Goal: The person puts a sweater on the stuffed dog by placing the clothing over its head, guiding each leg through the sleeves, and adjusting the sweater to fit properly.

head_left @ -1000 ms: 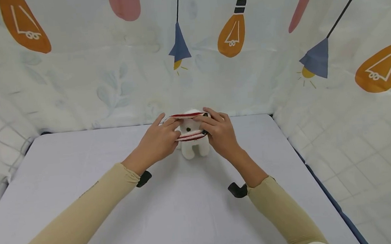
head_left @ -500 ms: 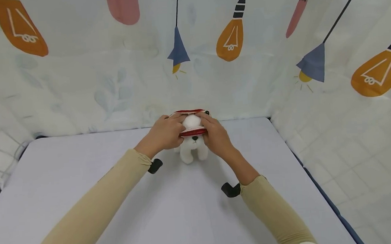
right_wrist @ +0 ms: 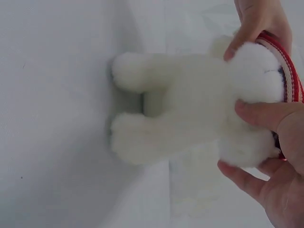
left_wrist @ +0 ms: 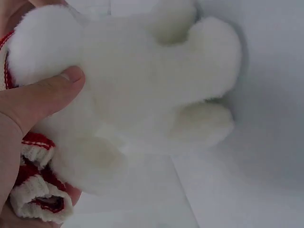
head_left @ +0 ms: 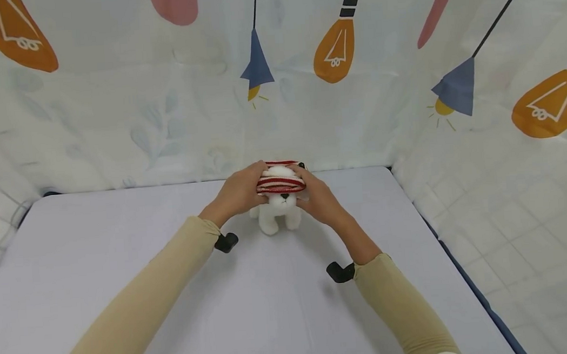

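Observation:
A white plush dog [head_left: 268, 219] stands on the table near its far edge, facing me. Over the top of its head sits a small knitted sweater [head_left: 281, 184] with red and white stripes; its lower edge lies just above the nose. My left hand [head_left: 239, 192] holds the sweater and head from the left, thumb on the fur. In the left wrist view, a ribbed sleeve cuff [left_wrist: 40, 199] bunches by the left fingers. From the right, my right hand [head_left: 321, 197] grips the other side, its thumb on the dog's cheek [right_wrist: 254, 90] in the right wrist view.
A white cloth covers the table [head_left: 272, 307]. Close behind the dog hangs a pale curtain [head_left: 187, 123] printed with lamps and bulbs. Dark camera mounts [head_left: 226, 243] stick out below both wrists.
The sweater opening, first held stretched before the dog's face, has moved up and back onto its head. The nose now shows below it. Both hands have shifted to the sides of the head.

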Motion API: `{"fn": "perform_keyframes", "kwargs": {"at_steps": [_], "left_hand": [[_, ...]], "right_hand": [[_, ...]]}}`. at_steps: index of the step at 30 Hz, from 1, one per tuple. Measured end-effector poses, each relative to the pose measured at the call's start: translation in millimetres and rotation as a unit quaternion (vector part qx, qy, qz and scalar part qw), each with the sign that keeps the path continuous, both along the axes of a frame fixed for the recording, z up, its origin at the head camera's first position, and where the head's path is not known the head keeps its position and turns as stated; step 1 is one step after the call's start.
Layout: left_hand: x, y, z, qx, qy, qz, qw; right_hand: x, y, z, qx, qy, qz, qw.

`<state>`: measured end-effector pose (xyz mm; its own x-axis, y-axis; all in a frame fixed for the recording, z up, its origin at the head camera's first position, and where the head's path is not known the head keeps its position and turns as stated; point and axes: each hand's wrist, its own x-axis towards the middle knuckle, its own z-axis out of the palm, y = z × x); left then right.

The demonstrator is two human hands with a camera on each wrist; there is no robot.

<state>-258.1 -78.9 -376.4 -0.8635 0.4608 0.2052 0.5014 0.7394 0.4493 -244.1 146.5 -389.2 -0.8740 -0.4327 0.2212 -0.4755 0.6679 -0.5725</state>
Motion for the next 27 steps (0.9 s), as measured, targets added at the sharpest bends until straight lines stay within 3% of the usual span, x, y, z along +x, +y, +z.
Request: {"fn": "perform_keyframes", "kwargs": {"at_steps": [4,10,16,22,27], "left_hand": [[-3.6,-2,-2.0,0.04,-0.047,0.006,0.9981],[-7.9,-3,-9.0,0.078,-0.073,0.006,0.9943],[-7.2,-2,-16.9,0.092,-0.067,0.013,0.9934],[-2.0,3,-28.1,0.086,-0.037,0.03,0.9952],[1.4,4,-33.1,0.114,-0.039,0.029,0.9923]], "right_hand": [[-3.2,3,-5.5,-0.02,-0.028,0.004,0.999],[-6.5,5,-15.2,-0.044,-0.084,-0.033,0.995],[-6.8,5,-22.3,-0.041,-0.079,-0.051,0.995],[-6.3,5,-32.2,-0.022,-0.039,-0.085,0.995],[-8.8,6,-30.6,-0.039,-0.049,-0.058,0.996]]}}
